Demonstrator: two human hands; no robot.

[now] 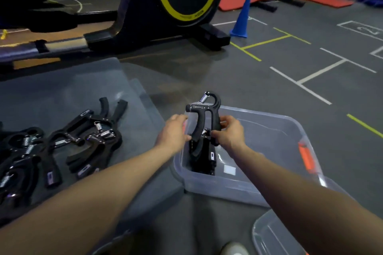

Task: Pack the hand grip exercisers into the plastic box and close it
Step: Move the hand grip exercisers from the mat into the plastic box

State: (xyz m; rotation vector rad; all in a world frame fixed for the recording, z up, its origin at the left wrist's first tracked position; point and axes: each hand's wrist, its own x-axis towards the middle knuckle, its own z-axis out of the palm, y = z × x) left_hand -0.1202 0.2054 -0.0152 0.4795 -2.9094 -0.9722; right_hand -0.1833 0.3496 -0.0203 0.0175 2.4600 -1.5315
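one hand grip exerciser (204, 119) is held upright over the clear plastic box (269, 126), pinched by the left hand (174, 133) and grasped by the right hand (229, 132). packing is underway; lowering beside those already stacked (205, 157) is needed next.

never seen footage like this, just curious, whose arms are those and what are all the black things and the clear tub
There is one picture, from a camera worn on a person's head, looking down at their own bare arms. Both the left hand and right hand hold a black hand grip exerciser over a clear plastic box on the gym floor; some black grippers already sit inside. More exercisers lie in a pile on a grey mat at the left. Behind stand an exercise bike and a blue cone.
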